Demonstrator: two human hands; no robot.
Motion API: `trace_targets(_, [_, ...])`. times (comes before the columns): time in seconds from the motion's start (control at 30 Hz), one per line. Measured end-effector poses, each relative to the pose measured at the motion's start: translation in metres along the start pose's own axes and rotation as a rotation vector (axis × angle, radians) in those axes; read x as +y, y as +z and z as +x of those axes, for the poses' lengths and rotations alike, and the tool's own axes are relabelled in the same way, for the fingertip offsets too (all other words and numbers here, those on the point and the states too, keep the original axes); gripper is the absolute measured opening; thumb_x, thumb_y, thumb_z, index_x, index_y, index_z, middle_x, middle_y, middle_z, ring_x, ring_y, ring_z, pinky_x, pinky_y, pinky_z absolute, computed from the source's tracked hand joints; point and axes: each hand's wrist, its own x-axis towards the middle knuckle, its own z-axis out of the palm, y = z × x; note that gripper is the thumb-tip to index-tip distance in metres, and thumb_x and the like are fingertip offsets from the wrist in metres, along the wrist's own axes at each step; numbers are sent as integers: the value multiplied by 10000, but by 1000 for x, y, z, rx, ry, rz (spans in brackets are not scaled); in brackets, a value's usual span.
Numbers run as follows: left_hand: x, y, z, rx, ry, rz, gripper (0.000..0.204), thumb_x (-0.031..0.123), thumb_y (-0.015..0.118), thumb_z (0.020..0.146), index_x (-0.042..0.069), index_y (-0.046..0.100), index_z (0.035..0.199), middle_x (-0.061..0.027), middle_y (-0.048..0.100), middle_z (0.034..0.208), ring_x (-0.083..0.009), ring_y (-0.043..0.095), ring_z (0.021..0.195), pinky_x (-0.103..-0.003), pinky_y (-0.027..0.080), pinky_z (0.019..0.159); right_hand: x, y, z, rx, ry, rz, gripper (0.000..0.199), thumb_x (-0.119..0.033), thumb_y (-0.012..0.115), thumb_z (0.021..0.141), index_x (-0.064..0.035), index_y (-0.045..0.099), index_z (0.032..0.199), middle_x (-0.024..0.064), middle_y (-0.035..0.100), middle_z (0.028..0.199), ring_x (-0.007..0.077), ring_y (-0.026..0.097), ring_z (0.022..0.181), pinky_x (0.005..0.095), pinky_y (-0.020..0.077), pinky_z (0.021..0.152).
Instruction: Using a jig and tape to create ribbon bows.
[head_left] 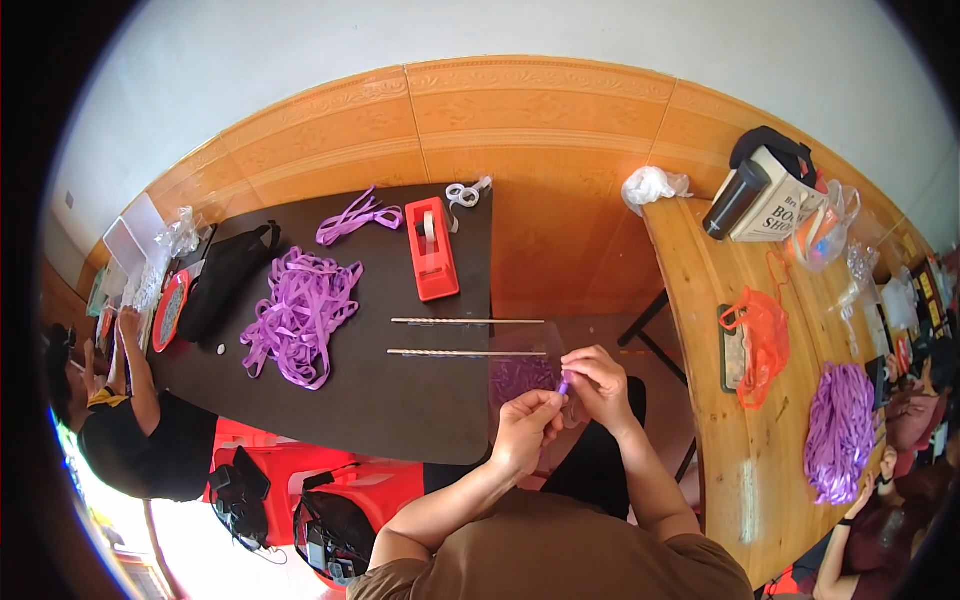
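My left hand [527,428] and my right hand [597,388] meet in front of my body, just off the right edge of the black table. Both are closed, fingertips pinching a small piece of purple ribbon [563,386] between them. Beyond them, two long thin metal rods [468,321], partly twisted, lie side by side and stick out past the table edge. Below the edge, a see-through container [520,374] with purple pieces is partly hidden by my hands. A red tape dispenser [431,255] stands farther back, and a tangled heap of purple ribbon [302,315] lies to the left.
The black table [400,410] also bears a smaller ribbon bundle [360,219], scissors [462,195] and a black pouch [228,285]. On the wooden table [735,450] at right are a phone [734,365], an orange bag [762,340] and a purple bundle [840,435]. People sit at both sides.
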Motion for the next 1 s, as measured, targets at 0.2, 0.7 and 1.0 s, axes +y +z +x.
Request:
trace_targets(0.2, [-8,-1,6,-9,17,-78,134,135,551,916,30,632,902,22,543,611,-45,445,494,-160,340,452,8,2,-1,-146,124,213,217,56,616,711,-10,643,916,113,634,909,245,610,834,312,484,718])
trace_targets(0.7, [-34,-11,71,118,321,-117,148,138,577,900,29,629,985,-85,672,793,-120,609,625,-214,472,593,52,19,86,211,-341,-369,234,5,674,679,-76,656,898,58,605,809,241,579,719,340,450,628])
trace_targets(1.0, [-34,-27,75,218,484,-101,157,147,537,923,46,598,1027,-77,667,871,-102,599,654,-216,461,617,62,43,110,62,-345,-196,197,-46,707,677,-82,674,868,51,598,802,230,592,728,328,476,626])
